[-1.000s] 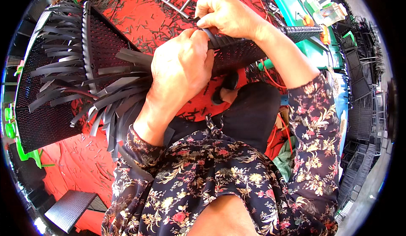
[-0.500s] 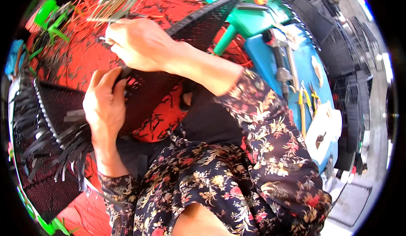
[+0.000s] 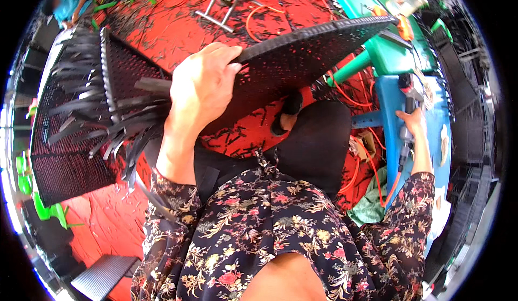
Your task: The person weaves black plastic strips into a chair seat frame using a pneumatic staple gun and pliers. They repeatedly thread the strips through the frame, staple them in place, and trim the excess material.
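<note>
A black woven rattan panel [image 3: 302, 58] with a thick braided rim stands tilted over my lap. My left hand [image 3: 202, 85] is closed around its rim at the near left end, the fingers curled over the edge. Beside that wrist, loose black strips [image 3: 127, 117] hang in a fringe from the weave. Over on the right, my right hand [image 3: 414, 123] is closed around the handle of an air staple gun [image 3: 407, 133], which lies on a blue stool [image 3: 388, 93]. An orange hose [image 3: 395, 187] runs from the gun's near end.
A green plastic table [image 3: 372, 50] stands at the far right, with an orange-handled tool [image 3: 404, 28] on it. Black strip offcuts litter the red floor [image 3: 162, 20]. A folding stool [image 3: 226, 1] is at the back, and a person in blue [image 3: 73, 1] sits far left.
My right hand has left the panel and moved right to the staple gun. My left hand now grips the panel's rim higher up. The view has shifted, showing more of the right side.
</note>
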Action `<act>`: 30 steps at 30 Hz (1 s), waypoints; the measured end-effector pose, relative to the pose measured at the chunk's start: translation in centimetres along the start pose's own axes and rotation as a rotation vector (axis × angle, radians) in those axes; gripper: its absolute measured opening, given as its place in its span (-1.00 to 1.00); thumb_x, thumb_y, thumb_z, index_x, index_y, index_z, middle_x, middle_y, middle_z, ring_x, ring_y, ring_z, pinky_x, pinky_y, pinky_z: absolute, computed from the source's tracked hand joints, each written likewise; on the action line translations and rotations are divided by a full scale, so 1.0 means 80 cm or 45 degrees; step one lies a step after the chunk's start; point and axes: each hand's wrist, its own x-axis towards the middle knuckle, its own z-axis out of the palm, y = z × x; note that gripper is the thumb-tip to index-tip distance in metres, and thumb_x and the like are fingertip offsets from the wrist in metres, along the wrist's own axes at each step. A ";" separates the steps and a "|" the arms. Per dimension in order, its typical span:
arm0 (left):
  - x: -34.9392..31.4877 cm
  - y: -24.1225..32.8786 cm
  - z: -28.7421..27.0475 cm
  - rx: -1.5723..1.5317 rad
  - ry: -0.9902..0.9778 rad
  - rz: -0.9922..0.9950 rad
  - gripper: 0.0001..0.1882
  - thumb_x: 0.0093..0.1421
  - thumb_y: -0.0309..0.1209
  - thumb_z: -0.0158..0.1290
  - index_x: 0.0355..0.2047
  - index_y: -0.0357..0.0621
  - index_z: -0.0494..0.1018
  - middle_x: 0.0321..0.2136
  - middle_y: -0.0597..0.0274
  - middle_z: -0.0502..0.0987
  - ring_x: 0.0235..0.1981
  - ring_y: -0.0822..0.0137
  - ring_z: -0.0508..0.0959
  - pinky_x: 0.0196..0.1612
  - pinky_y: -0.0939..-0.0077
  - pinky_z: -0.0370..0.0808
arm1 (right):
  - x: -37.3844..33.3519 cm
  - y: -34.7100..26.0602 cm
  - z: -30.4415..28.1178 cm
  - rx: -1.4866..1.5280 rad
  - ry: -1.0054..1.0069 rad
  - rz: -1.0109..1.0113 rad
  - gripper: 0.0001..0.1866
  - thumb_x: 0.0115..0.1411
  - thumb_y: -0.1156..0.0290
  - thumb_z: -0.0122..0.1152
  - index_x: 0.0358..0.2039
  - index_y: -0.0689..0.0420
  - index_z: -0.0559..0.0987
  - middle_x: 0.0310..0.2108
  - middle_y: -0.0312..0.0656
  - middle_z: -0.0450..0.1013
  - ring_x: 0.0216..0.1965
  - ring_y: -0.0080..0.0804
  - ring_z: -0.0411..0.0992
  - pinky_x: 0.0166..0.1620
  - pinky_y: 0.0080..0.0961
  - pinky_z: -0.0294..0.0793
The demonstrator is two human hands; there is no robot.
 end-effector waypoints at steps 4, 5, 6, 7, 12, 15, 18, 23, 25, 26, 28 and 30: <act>0.000 -0.009 0.001 -0.048 0.034 0.035 -0.81 0.05 -0.46 0.06 -0.29 -0.18 0.51 -0.41 0.09 0.53 -0.35 0.03 0.54 -0.28 0.27 0.48 | 0.039 0.020 0.014 0.151 -0.101 -0.033 -0.17 -0.19 -0.07 0.38 -0.07 0.36 0.40 -0.11 0.21 0.44 -0.05 0.04 0.43 0.02 -0.23 0.36; -0.001 -0.009 0.000 -0.016 0.043 0.035 -0.82 0.05 -0.46 0.06 -0.30 -0.17 0.51 -0.42 0.10 0.53 -0.35 0.04 0.55 -0.28 0.27 0.48 | 0.037 0.018 0.013 0.144 -0.061 -0.046 -0.18 -0.17 -0.06 0.37 -0.06 0.36 0.39 -0.13 0.21 0.45 -0.07 0.04 0.44 0.01 -0.23 0.37; -0.002 -0.008 0.000 0.014 0.051 0.036 -0.82 0.05 -0.46 0.06 -0.30 -0.16 0.51 -0.42 0.10 0.53 -0.36 0.04 0.55 -0.28 0.27 0.48 | 0.034 0.017 0.011 0.137 -0.022 -0.057 -0.18 -0.15 -0.04 0.37 -0.05 0.37 0.39 -0.14 0.20 0.45 -0.08 0.03 0.45 0.01 -0.24 0.37; -0.001 -0.005 0.000 0.046 0.059 0.036 -0.82 0.05 -0.45 0.06 -0.30 -0.15 0.51 -0.43 0.11 0.53 -0.36 0.04 0.55 -0.29 0.27 0.49 | 0.024 0.008 0.006 0.100 0.144 -0.083 -0.20 -0.13 -0.02 0.37 -0.03 0.35 0.39 -0.14 0.17 0.46 -0.09 0.02 0.45 0.01 -0.25 0.37; 0.004 0.007 0.004 0.027 0.007 -0.063 -0.68 0.02 -0.51 0.09 -0.16 -0.23 0.45 -0.40 0.05 0.56 -0.35 0.04 0.57 -0.29 0.36 0.47 | -0.090 -0.109 -0.039 0.629 0.577 -0.692 -0.37 -0.03 0.16 0.34 0.03 0.18 0.41 -0.13 -0.01 0.48 -0.12 -0.10 0.48 -0.02 -0.26 0.41; 0.001 0.004 0.005 -0.018 0.049 -0.153 -0.59 0.02 -0.52 0.09 -0.06 -0.19 0.36 -0.43 0.06 0.57 -0.37 0.03 0.57 -0.30 0.34 0.47 | -0.177 -0.234 -0.074 0.941 0.507 -1.399 -0.40 -0.03 0.20 0.35 0.02 0.13 0.42 -0.15 -0.07 0.48 -0.13 -0.16 0.47 -0.02 -0.29 0.41; 0.001 -0.001 0.002 -0.034 0.070 -0.111 -0.55 0.02 -0.53 0.10 -0.03 -0.17 0.32 -0.44 0.06 0.57 -0.37 0.02 0.57 -0.31 0.34 0.47 | -0.219 -0.323 -0.081 0.890 0.660 -1.879 -0.46 -0.07 0.24 0.34 -0.06 0.16 0.45 -0.21 -0.06 0.47 -0.13 -0.12 0.43 0.01 -0.31 0.36; 0.004 -0.001 0.008 -0.023 0.041 -0.117 -0.63 -0.01 -0.47 0.12 -0.14 -0.14 0.36 -0.48 0.11 0.53 -0.41 0.02 0.55 -0.34 0.22 0.47 | -0.226 -0.380 -0.068 0.971 0.549 -1.965 -0.62 -0.05 0.28 0.27 -0.21 0.15 0.48 -0.34 -0.10 0.47 -0.22 -0.10 0.45 -0.08 -0.26 0.38; 0.004 0.000 0.006 -0.002 0.027 -0.074 -0.73 -0.01 -0.47 0.11 -0.25 -0.15 0.41 -0.48 0.10 0.53 -0.40 0.02 0.55 -0.34 0.21 0.47 | -0.224 -0.385 -0.066 0.965 0.531 -1.915 -0.66 -0.05 0.29 0.26 -0.26 0.15 0.48 -0.38 -0.11 0.47 -0.26 -0.12 0.46 -0.13 -0.27 0.40; 0.004 -0.001 0.005 0.007 0.017 -0.052 -0.78 -0.01 -0.46 0.11 -0.30 -0.16 0.44 -0.47 0.10 0.53 -0.39 0.02 0.54 -0.34 0.21 0.47 | -0.226 -0.387 -0.066 0.971 0.521 -1.910 -0.69 -0.06 0.28 0.26 -0.31 0.15 0.49 -0.40 -0.12 0.46 -0.30 -0.13 0.46 -0.19 -0.28 0.42; 0.003 -0.001 0.006 -0.027 0.054 -0.050 -0.84 -0.01 -0.46 0.11 -0.37 -0.16 0.47 -0.46 0.09 0.53 -0.39 0.02 0.54 -0.33 0.21 0.47 | -0.227 -0.388 -0.065 0.959 0.519 -1.890 -0.68 -0.07 0.27 0.26 -0.31 0.15 0.49 -0.40 -0.12 0.46 -0.30 -0.11 0.45 -0.19 -0.27 0.41; 0.004 -0.001 0.008 -0.041 0.068 -0.034 -0.87 -0.01 -0.45 0.11 -0.40 -0.17 0.48 -0.46 0.08 0.53 -0.38 0.01 0.54 -0.32 0.21 0.47 | -0.226 -0.387 -0.063 0.969 0.540 -1.883 -0.67 -0.08 0.26 0.27 -0.30 0.15 0.49 -0.40 -0.12 0.46 -0.29 -0.10 0.45 -0.18 -0.27 0.41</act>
